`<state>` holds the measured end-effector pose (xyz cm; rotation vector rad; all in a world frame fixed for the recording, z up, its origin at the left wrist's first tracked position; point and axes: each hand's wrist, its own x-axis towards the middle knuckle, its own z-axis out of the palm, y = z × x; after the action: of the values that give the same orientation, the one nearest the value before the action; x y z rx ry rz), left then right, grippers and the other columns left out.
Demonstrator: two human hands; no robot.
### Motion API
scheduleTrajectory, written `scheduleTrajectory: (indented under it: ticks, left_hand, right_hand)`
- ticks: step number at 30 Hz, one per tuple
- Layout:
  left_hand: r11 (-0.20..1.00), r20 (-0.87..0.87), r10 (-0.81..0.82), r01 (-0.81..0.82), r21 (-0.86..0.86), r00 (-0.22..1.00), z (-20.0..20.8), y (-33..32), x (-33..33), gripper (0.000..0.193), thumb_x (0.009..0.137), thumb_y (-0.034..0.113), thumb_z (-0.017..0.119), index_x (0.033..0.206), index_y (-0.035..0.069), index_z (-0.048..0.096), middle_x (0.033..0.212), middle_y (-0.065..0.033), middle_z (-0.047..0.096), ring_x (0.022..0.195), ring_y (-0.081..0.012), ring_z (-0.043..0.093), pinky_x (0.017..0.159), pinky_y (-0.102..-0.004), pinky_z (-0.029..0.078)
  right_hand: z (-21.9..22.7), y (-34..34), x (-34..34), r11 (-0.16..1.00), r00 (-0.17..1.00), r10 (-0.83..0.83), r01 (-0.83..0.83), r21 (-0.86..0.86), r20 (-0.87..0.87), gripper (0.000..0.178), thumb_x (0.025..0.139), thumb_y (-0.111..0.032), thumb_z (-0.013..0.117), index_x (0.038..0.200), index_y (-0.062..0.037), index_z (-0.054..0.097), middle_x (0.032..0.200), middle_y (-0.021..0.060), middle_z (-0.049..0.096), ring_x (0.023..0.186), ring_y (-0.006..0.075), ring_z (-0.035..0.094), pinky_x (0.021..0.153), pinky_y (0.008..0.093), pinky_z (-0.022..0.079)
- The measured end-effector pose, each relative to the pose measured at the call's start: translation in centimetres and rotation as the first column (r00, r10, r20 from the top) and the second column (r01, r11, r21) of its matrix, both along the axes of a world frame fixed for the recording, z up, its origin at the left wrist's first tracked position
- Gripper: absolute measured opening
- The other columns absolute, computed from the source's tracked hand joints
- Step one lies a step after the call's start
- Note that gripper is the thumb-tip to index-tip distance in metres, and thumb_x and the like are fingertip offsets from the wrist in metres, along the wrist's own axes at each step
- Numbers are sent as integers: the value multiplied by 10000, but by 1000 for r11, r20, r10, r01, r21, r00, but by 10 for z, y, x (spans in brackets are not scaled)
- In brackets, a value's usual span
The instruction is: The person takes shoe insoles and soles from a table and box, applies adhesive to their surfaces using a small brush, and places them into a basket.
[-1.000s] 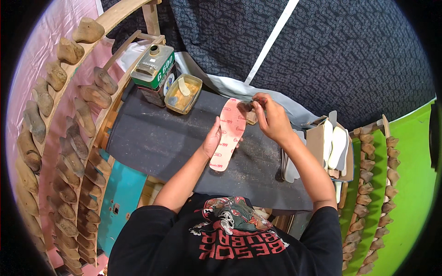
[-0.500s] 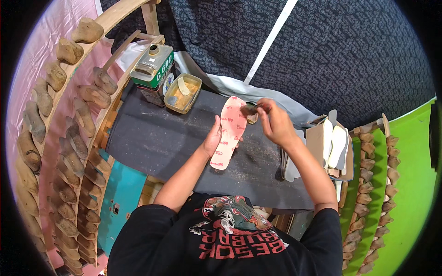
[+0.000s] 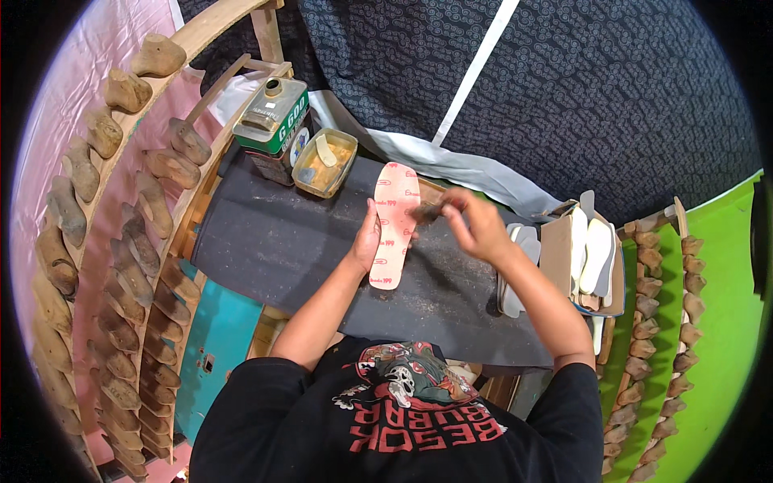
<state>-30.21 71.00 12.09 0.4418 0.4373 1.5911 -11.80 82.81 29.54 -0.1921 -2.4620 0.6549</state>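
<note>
A pale pink insole (image 3: 391, 262) with red print stands lengthwise over the table, its printed face toward me. My left hand (image 3: 368, 235) grips it along its left edge, thumb on the near side and fingertips showing past the right edge. Pinched in my right hand (image 3: 477, 225) is a small dark tool (image 3: 426, 212), blurred, its kind unclear. That tool is at the insole's right edge; whether it touches I cannot tell. Partly hidden behind the insole and right hand lies a brown, box-like thing (image 3: 432, 192).
On the dark table cloth (image 3: 274, 233) stand a green and black metal can (image 3: 274, 129) and an open tub (image 3: 348, 179) with a pale spreader. To the right, grey insoles (image 3: 509, 294) lie beside a cardboard box (image 3: 558, 251) of soles. Racks of wooden shoe lasts (image 3: 153, 205) flank both sides.
The insole has turned slightly more upright and shifted a little left. My right hand, with the dark tool, has moved slightly down along the insole's right edge.
</note>
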Motion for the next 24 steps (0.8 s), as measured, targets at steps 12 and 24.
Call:
scheduleTrajectory:
  ticks: [12,24]
  left_hand:
    - [995,9,98,-98,14,995,14,-22,-5,721,1063,620,272,1466,71,512,1415,-128,618,942,-269,719,730,-397,619]
    - [993,76,117,-120,25,990,9,-32,-12,654,1088,537,257,1470,60,488,1427,-134,605,935,-271,713,738,-393,605]
  right_hand:
    - [-79,108,-7,917,879,-343,390,-87,330,279,1009,-237,591,1043,36,643,899,273,704,875,470,681,787,512,521]
    - [-105,106,-33,926,873,-349,377,-17,341,284,1006,-254,623,1038,25,669,846,249,707,773,426,690,711,471,523]
